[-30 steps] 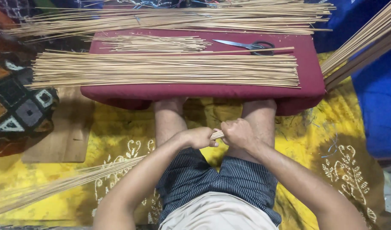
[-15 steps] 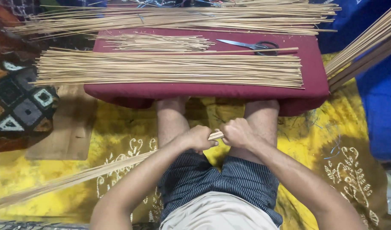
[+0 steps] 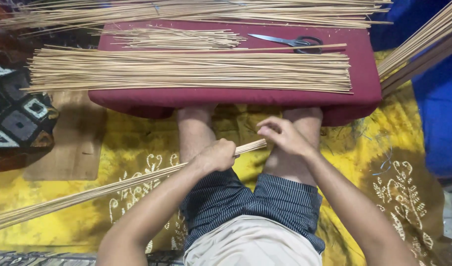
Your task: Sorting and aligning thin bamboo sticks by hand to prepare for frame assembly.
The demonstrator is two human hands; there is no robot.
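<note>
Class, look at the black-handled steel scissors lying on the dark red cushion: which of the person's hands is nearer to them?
Right. The right hand is almost directly below the black-handled steel scissors, just off the dark red cushion. The left hand is lower and further left, gripping a bundle of thin pale sticks.

maroon cushion [image 3: 226, 98], thin sticks [image 3: 186, 71], scissors [image 3: 290, 42], perhaps steel
</note>
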